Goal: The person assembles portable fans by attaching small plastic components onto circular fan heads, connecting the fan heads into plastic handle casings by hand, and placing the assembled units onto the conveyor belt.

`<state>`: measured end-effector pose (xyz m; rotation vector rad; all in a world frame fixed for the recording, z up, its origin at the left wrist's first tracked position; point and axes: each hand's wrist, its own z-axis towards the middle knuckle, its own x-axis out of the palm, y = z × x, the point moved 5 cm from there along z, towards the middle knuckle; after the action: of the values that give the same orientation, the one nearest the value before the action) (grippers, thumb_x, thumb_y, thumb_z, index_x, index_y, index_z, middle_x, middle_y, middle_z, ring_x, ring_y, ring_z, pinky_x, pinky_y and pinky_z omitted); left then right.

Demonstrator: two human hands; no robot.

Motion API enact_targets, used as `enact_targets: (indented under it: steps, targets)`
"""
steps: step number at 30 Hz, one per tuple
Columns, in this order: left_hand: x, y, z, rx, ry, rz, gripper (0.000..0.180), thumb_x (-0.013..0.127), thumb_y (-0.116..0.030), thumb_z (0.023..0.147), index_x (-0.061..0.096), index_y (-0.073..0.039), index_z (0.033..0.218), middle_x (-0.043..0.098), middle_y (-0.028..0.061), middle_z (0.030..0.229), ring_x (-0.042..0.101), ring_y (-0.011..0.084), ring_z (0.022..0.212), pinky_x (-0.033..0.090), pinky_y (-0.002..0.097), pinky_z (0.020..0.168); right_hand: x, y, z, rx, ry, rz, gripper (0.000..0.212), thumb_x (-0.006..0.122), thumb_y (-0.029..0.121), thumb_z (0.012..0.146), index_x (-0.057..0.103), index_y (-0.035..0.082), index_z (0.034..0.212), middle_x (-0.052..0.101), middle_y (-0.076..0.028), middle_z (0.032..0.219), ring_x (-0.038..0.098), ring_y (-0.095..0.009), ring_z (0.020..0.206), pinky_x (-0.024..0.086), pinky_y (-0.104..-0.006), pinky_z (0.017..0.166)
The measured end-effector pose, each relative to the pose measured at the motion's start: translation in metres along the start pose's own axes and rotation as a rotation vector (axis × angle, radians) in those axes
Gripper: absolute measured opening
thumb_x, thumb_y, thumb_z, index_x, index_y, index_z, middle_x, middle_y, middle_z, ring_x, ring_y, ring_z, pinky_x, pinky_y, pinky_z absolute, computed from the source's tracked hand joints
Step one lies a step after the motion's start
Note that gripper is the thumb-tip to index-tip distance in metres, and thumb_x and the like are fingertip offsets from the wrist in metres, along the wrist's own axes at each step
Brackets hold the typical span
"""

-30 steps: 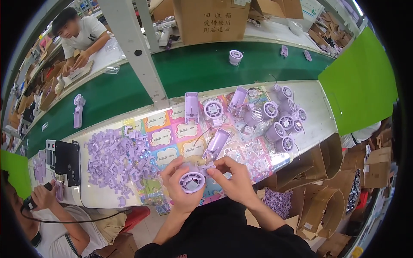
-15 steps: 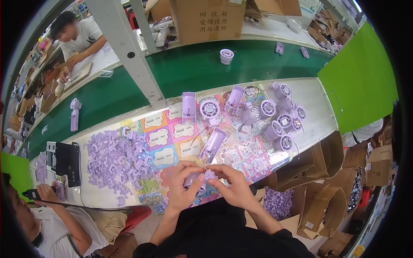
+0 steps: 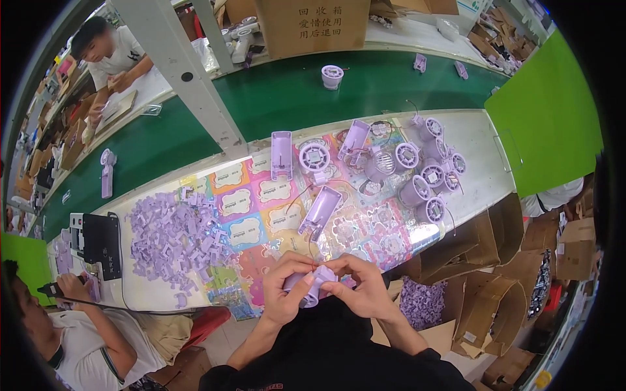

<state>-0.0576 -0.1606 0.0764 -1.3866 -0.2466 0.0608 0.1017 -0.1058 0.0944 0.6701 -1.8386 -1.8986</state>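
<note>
My left hand grips a round lilac plastic fan housing close to my body at the table's front edge. The fingers of my right hand are closed on a small lilac bracket-like part at the housing's side; whether the two are joined is hidden by my fingers. A thin wire rises from between my fingertips toward an open lilac handle shell lying just beyond. Farther off lie a second handle shell, a fan head and another shell.
A heap of small lilac parts covers the table's left side. Several wired fan housings stand at the right. Beyond runs a green belt with a lilac cup-shaped piece. Cardboard boxes stand right. A co-worker sits left.
The fan housing has been turned in my hands, and the small bracket now shows more fully. Both hands have come slightly lower, toward my body. The whole view has shifted a little.
</note>
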Motion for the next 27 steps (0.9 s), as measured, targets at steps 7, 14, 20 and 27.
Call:
enact_targets:
  steps: [7,14,20,27]
  targets:
    - [0.009,-0.002,0.028,0.068,-0.028,0.357,0.029,0.060,-0.012,0.097,0.064,0.004,0.120,0.065,0.0184,0.116,0.063,0.0300,0.104,0.048,0.0383,0.091,-0.045,-0.027,0.011,0.212,-0.054,0.203,0.025,0.069,0.011,0.095,0.067,-0.003,0.116,0.069,-0.004,0.099,0.062,-0.010,0.091,0.049,-0.0267,0.083]
    - [0.017,0.013,0.045,0.105,0.087,0.980,0.065,0.063,-0.006,0.084,0.040,0.003,0.145,0.060,0.0205,0.106,0.055,0.0363,0.102,0.046,0.0476,0.090,-0.101,-0.042,0.047,0.158,-0.223,-0.371,0.029,0.062,0.020,0.098,0.069,-0.001,0.116,0.068,-0.013,0.091,0.064,-0.018,0.085,0.050,-0.0321,0.074]
    - [0.031,0.010,0.060,0.227,0.184,1.187,0.068,0.060,0.006,0.075,0.052,-0.009,0.141,0.054,0.0228,0.121,0.052,0.0380,0.116,0.043,0.0476,0.100,-0.074,0.003,0.029,-0.241,-0.515,-1.070,0.046,0.081,0.033,0.079,0.067,0.003,0.111,0.062,-0.013,0.103,0.059,-0.033,0.089,0.048,-0.0441,0.077]
    - [0.051,0.006,0.082,0.511,0.529,1.193,0.045,0.065,0.003,0.072,0.073,-0.015,0.112,0.042,0.0162,0.151,0.037,0.0389,0.142,0.034,0.0506,0.115,-0.090,-0.001,-0.003,0.095,-0.619,-1.137,0.050,0.077,0.031,0.079,0.065,0.003,0.120,0.068,-0.016,0.106,0.068,-0.037,0.093,0.056,-0.0446,0.075]
